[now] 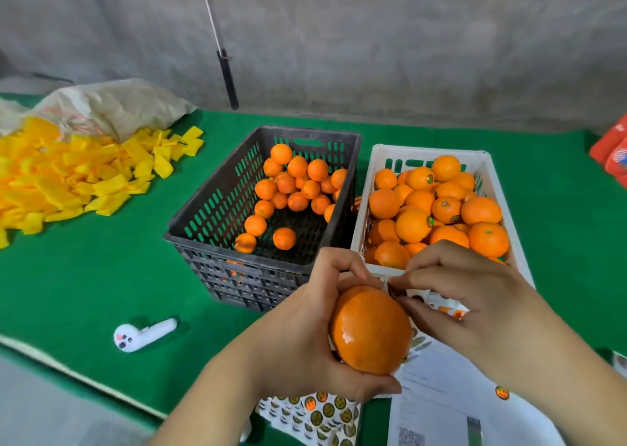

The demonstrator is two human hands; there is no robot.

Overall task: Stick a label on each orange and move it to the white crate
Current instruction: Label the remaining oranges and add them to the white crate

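Observation:
My left hand (305, 337) grips a large orange (371, 330) above the table's near edge. My right hand (464, 296) pinches a small round label (393, 289) at the orange's upper right side. Behind the hands stand two crates. The black crate (217, 204) holds several unlabelled oranges (295, 187). The white crate (381, 154) to its right holds several oranges (441, 208), some showing round stickers. A sheet of round labels (325, 411) lies under my left wrist.
A heap of yellow foam wrappers (68, 174) and a beige sack (112, 106) lie at the left on the green table cover (101, 276). A white handheld device (142, 333) lies near the front edge. White paper sheets (434, 405) sit at bottom right. Red packaging (610, 154) is at the far right.

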